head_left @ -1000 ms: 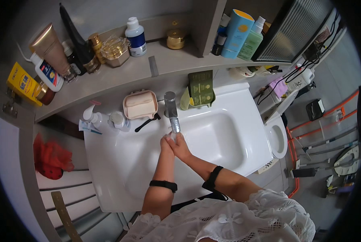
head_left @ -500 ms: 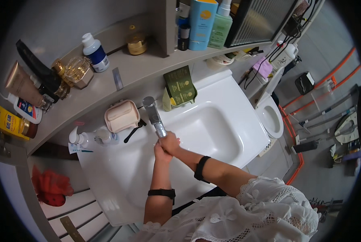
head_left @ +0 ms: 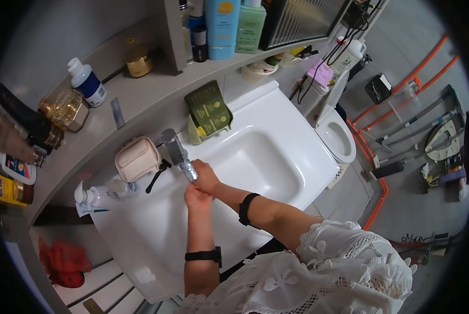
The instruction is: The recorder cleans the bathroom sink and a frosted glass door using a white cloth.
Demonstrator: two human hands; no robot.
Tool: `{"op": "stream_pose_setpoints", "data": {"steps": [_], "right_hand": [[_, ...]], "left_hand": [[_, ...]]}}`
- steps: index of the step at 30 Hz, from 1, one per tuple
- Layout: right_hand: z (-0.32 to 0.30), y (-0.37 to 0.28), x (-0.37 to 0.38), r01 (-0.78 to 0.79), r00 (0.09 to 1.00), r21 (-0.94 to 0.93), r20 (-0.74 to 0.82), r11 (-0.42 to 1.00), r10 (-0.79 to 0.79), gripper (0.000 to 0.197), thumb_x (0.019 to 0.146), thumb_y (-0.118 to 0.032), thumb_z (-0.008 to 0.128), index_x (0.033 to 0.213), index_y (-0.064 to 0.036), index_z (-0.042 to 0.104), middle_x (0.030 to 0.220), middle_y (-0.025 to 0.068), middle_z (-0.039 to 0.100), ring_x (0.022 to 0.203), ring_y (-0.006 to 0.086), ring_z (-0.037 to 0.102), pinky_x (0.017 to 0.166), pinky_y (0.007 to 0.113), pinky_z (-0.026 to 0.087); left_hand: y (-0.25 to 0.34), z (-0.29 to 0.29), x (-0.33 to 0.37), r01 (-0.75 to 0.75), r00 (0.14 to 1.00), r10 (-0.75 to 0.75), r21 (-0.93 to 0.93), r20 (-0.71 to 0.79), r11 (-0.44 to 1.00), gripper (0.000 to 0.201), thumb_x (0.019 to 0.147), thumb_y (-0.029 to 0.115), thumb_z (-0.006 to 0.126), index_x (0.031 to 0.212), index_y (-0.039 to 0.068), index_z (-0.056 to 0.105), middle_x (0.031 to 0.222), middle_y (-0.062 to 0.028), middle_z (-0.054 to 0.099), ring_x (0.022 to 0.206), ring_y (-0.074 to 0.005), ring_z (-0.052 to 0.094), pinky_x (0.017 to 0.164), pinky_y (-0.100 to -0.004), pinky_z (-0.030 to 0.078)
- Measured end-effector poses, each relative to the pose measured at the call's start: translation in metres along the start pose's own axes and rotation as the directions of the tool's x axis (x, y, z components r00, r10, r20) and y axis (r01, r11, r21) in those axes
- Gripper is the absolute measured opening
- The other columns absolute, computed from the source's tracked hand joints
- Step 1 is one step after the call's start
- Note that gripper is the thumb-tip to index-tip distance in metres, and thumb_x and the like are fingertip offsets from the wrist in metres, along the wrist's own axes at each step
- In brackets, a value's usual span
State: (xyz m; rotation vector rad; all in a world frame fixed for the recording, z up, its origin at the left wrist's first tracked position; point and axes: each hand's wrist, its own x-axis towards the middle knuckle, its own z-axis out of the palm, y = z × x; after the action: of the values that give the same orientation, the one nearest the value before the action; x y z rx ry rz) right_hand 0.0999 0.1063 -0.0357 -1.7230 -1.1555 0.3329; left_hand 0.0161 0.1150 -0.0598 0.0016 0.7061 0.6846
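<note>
Both hands meet at the spout end of the chrome faucet (head_left: 178, 148), above the white washbasin (head_left: 313, 172). My right hand (head_left: 206, 177) is bent beside the spout tip, against my left hand (head_left: 198, 198), which sits lower and palm up. The fingers of both are mostly hidden by each other and the faucet, so I cannot make out their grip. Left of the faucet lie a pale pink soap box (head_left: 137, 159) and a small black brush-like tool (head_left: 157, 176). A green printed packet (head_left: 209, 112) leans behind the basin.
Clear pump bottles (head_left: 96, 196) stand at the basin's left corner. A grey curved shelf (head_left: 156, 89) above holds several bottles, jars and tubes. To the right are a toilet (head_left: 336, 138), hanging black cables (head_left: 336, 57) and orange pipes (head_left: 363, 144). A red mesh bag (head_left: 64, 261) hangs lower left.
The whole view has shifted, so the basin and shelf appear further left. My hands stay together at the spout, with the right one turned slightly against the left.
</note>
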Motion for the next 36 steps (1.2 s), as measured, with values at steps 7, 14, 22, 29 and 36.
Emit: {"op": "stream_pose_setpoints", "data": {"steps": [7,14,22,29,36], "right_hand": [[0.030,-0.014,-0.017,-0.304,0.939,0.051,0.185,0.951,0.290,0.011,0.075,-0.015,0.060,0.072,-0.0043,0.059,0.082,0.0189,0.059,0.085,0.0349,0.055,0.076,0.045,0.042],[0.028,-0.020,-0.036,0.073,0.981,-0.009,0.181,0.997,-0.071,0.017,0.077,-0.015,0.055,0.090,-0.0041,0.058,0.089,0.0163,0.056,0.091,0.0346,0.052,0.079,0.043,0.041],[-0.007,-0.004,-0.009,0.035,0.989,-0.263,0.146,0.964,0.004,0.019,0.071,-0.013,0.059,0.087,-0.0036,0.059,0.083,0.0135,0.060,0.088,0.0337,0.053,0.082,0.040,0.038],[0.027,-0.033,-0.028,-0.345,0.933,0.474,0.269,0.810,0.240,0.008,0.073,-0.007,0.058,0.076,-0.0003,0.060,0.068,0.0171,0.059,0.064,0.0294,0.056,0.061,0.037,0.046],[0.007,-0.003,-0.019,0.511,0.858,-0.251,0.092,0.822,-0.505,0.013,0.080,-0.011,0.056,0.087,-0.0018,0.062,0.075,0.0176,0.062,0.070,0.0385,0.059,0.066,0.044,0.046]], "left_hand": [[0.017,-0.030,0.011,-0.028,0.993,0.035,-0.062,0.113,0.998,0.037,0.093,0.025,0.031,0.118,0.003,0.048,0.116,-0.0128,0.053,0.106,-0.0266,0.052,0.093,-0.0401,0.041],[0.064,-0.082,0.030,0.097,0.902,-0.058,-0.071,0.428,0.993,0.039,0.093,0.028,0.029,0.113,0.003,0.051,0.112,-0.0112,0.055,0.104,-0.0261,0.053,0.093,-0.0417,0.041],[0.008,-0.017,0.001,0.189,0.940,-0.151,-0.096,0.306,0.977,0.037,0.093,0.029,0.031,0.111,0.005,0.053,0.111,-0.0104,0.055,0.107,-0.0268,0.051,0.096,-0.0420,0.039],[0.040,-0.078,0.022,0.252,0.752,-0.088,-0.161,0.654,0.954,0.037,0.093,0.031,0.033,0.112,0.006,0.052,0.113,-0.0104,0.055,0.106,-0.0247,0.052,0.094,-0.0425,0.040],[0.014,-0.002,-0.001,0.002,0.992,0.011,0.106,-0.125,0.994,0.031,0.093,0.035,0.035,0.107,0.013,0.052,0.104,-0.0043,0.058,0.097,-0.0221,0.057,0.086,-0.0395,0.046]]}}
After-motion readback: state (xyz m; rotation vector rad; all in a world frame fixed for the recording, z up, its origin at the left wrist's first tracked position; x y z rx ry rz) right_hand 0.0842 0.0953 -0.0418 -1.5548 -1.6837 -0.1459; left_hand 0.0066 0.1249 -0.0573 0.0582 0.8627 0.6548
